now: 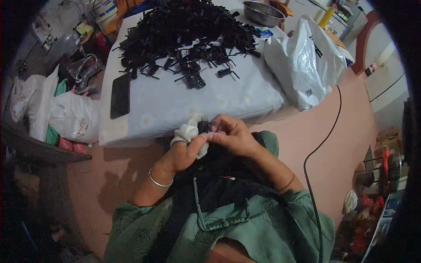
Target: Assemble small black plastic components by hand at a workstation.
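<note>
Black part [203, 126], partly behind fingers [219, 139].

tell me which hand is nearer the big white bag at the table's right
Right. In the picture, the right hand is below and left of the white bag; the left hand, holding a white cloth, is farther left.

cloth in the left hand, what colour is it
The cloth is white or off-white, seen in the head view.
</note>
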Demonstrator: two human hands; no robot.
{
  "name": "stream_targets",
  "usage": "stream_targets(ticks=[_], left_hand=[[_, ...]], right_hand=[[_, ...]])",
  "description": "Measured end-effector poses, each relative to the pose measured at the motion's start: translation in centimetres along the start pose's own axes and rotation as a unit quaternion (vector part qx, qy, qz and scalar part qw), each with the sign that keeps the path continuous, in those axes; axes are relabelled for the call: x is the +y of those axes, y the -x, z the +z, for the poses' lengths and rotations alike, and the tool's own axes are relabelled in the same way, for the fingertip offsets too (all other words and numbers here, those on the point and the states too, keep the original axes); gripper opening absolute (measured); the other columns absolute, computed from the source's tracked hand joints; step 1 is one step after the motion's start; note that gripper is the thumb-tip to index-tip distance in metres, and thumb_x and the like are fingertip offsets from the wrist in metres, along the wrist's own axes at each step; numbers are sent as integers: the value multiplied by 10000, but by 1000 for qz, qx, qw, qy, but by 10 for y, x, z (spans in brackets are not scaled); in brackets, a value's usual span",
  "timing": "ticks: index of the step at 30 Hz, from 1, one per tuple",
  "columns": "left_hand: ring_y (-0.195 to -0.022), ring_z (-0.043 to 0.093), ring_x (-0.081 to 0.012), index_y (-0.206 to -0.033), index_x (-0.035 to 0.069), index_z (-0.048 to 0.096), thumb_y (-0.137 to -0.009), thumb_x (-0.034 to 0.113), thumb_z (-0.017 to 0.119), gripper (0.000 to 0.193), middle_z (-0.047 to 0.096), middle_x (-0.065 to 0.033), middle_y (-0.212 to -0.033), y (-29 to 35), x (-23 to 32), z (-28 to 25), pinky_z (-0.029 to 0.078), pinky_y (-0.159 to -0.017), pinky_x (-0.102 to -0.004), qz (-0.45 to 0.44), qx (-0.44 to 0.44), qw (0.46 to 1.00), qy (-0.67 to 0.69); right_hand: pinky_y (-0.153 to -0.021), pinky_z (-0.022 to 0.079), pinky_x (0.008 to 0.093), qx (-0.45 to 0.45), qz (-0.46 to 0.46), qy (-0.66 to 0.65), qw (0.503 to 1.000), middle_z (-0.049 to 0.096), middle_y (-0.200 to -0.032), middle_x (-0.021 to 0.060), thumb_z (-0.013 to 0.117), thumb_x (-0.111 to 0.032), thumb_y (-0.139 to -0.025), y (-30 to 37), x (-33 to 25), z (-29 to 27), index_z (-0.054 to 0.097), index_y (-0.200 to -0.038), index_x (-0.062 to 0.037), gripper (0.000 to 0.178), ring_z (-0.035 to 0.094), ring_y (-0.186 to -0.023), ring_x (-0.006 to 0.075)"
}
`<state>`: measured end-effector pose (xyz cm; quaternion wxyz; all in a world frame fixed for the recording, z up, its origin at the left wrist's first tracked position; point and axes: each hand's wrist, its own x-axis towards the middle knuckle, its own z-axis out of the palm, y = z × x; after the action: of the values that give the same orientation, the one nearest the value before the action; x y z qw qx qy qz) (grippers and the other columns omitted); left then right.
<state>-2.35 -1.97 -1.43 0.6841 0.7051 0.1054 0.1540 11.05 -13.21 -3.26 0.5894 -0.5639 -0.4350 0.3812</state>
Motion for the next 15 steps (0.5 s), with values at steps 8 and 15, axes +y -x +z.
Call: stream_targets(ticks=[8,15], left_hand=[[-626,467,-94,-1040,-5,452,-827,90,451,233,488,-19,-706,0,-8,4,399,-541,-260,15,66,994,-86],[-759,538,-340,-977,-23,475,-746,47,461,242,529,-199,-841,-3,-29,7,432,-669,-344,212,78,899,-374]], right_hand=[[-512,348,240,14,-28,165,986,454,-617,-20,507,-170,-872,1,-17,8,486,-754,-1,207,368,-579,63],[-499,380,346,21,-31,219,975,472,-539,135,467,-239,-879,-5,-10,14,508,-726,13,297,414,-486,185]])
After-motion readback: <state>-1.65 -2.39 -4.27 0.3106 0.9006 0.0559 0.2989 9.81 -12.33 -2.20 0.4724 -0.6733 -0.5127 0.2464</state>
